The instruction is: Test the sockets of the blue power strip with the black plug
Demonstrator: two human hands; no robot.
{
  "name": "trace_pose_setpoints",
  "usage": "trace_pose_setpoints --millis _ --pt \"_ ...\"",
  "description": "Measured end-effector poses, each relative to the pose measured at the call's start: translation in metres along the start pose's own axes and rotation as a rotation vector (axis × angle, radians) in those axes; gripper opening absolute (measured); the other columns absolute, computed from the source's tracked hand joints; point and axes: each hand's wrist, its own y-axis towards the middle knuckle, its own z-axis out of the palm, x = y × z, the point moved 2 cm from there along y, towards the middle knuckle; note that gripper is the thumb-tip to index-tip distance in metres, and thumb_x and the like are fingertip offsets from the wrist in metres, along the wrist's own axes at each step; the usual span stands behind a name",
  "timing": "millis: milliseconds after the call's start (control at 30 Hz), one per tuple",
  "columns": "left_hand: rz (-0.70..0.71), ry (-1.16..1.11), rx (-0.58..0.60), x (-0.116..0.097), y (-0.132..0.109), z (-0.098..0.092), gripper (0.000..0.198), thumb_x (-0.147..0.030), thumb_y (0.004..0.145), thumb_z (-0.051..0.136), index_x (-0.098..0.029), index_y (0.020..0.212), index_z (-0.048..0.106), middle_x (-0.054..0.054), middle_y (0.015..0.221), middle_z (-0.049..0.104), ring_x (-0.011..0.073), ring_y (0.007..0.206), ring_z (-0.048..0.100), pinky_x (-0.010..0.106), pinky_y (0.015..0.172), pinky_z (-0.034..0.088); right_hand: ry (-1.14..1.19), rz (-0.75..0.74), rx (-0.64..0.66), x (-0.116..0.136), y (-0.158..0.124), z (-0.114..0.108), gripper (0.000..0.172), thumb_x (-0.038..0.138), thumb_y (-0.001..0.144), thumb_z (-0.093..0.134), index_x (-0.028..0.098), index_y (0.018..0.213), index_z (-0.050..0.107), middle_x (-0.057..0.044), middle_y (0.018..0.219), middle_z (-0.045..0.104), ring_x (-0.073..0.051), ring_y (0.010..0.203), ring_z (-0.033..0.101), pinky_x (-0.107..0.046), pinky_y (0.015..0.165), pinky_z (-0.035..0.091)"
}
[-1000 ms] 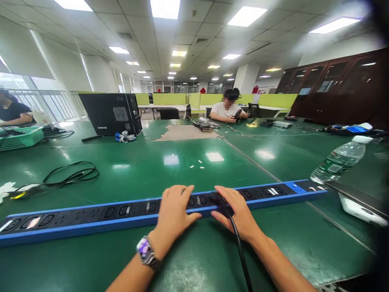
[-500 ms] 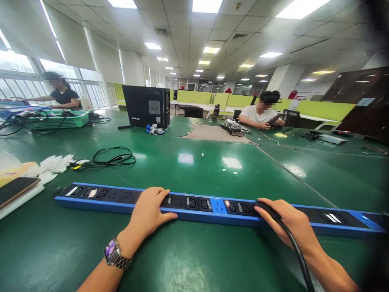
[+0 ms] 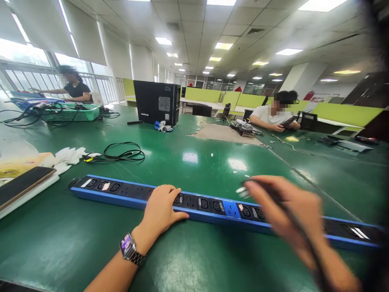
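Across the glossy green table [image 3: 188,251] lies a long, blue-edged black power strip [image 3: 209,217]. Brace it with your left grip [image 3: 162,205], closed across its edges; your right grip [image 3: 296,209] pinches a corded black plug [image 3: 268,187] above the strip: avoid twisting it.

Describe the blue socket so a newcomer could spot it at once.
On the green table, a long blue-edged power strip runs across the near part, the left hand lying over it. Look along it between that hand and the blurred right hand. The blue socket is there, its face blue where its immediate neighbours are black.
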Motion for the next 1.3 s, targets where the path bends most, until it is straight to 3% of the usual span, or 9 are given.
trace_pose_setpoints --millis 67,167,400,667,767,867,967,1067,1300 --pt "0.016 0.002 -0.016 0.001 -0.001 0.002 0.069 -0.043 0.058 0.088 -0.015 0.117 0.065 0.013 0.115 0.066 0.031 0.109 0.059 0.047 0.099 0.045 0.071 -0.015 0.152 0.072 0.073 0.025 0.031 0.049 0.088 0.054 0.023 0.095 0.069 -0.002 0.08 0.075 -0.018 0.069 0.07 -0.026 0.063 0.049" --pt "0.02 0.011 -0.028 0.002 -0.003 0.003 0.067 -0.041 0.062 0.087 -0.014 0.118 0.064 0.013 0.116 0.065 0.0309 0.11 0.058 0.046 0.099 0.045 0.052 -0.015 0.264 0.135 0.106 0.06 0.026 0.042 0.089 0.054 0.021 0.089 0.068 -0.002 0.071 0.074 -0.018 0.062 0.068 -0.026 0.058 0.044" --pt "0.018 0.015 -0.034 0.001 -0.004 0.004 0.063 -0.039 0.064 0.084 -0.015 0.119 0.064 0.012 0.115 0.066 0.0307 0.109 0.058 0.046 0.1 0.044 -0.099 0.047 0.297 0.131 0.074 0.089 0.024 0.039 0.092 0.053 0.02 0.097 0.067 -0.005 0.078 0.074 -0.02 0.07 0.068 -0.027 0.061 0.04" --pt "0.093 -0.038 -0.053 -0.006 -0.006 -0.004 0.062 -0.03 0.071 0.072 -0.019 0.13 0.056 0.012 0.123 0.063 0.0293 0.115 0.056 0.047 0.102 0.04 -0.017 -0.227 0.11 0.133 0.046 0.095 0.031 0.034 0.092 0.051 0.018 0.118 0.06 -0.008 0.105 0.072 -0.021 0.092 0.063 -0.035 0.084 0.043" --pt "0.209 -0.126 0.001 -0.015 -0.005 -0.006 0.071 -0.028 0.072 0.071 -0.026 0.139 0.047 0.009 0.133 0.059 0.0281 0.12 0.053 0.048 0.104 0.038 -0.023 -0.276 0.164 0.104 0.028 0.081 0.056 0.037 0.089 0.055 0.016 0.139 0.044 -0.011 0.13 0.062 -0.025 0.115 0.056 -0.045 0.104 0.035" --pt "0.247 -0.282 0.024 -0.023 0.0 -0.006 0.045 -0.024 0.082 0.063 -0.026 0.127 0.057 0.006 0.123 0.065 0.0238 0.113 0.058 0.042 0.099 0.044 -0.154 -0.193 0.142 0.039 0.019 0.052 0.057 0.048 0.086 0.056 0.02 0.134 0.051 -0.012 0.135 0.058 -0.03 0.123 0.052 -0.054 0.108 0.029" --pt "0.229 -0.465 -0.112 -0.031 0.007 -0.007 0.02 -0.022 0.089 0.055 -0.023 0.106 0.066 0.004 0.106 0.071 0.0199 0.099 0.064 0.034 0.09 0.05 -0.264 -0.072 0.143 -0.052 0.013 0.016 0.06 0.064 0.081 0.053 0.024 0.126 0.059 -0.009 0.131 0.062 -0.032 0.124 0.052 -0.059 0.108 0.027" --pt "0.19 -0.61 -0.309 -0.053 0.017 -0.004 0.026 -0.027 0.089 0.06 -0.021 0.114 0.062 0.005 0.111 0.07 0.0194 0.1 0.066 0.032 0.092 0.05 -0.332 0.059 0.192 -0.127 0.002 -0.011 0.073 0.076 0.075 0.05 0.027 0.128 0.059 -0.01 0.132 0.061 -0.035 0.126 0.051 -0.063 0.104 0.031" --pt "0.161 -0.645 -0.025 -0.175 0.06 0.058 0.024 -0.025 0.084 0.069 -0.021 0.107 0.069 0.004 0.103 0.075 0.0199 0.092 0.069 0.03 0.086 0.052 -0.352 0.103 0.138 -0.148 -0.017 -0.011 0.065 0.069 0.082 0.048 0.029 0.134 0.053 -0.006 0.142 0.054 -0.03 0.133 0.045 -0.057 0.107 0.031"
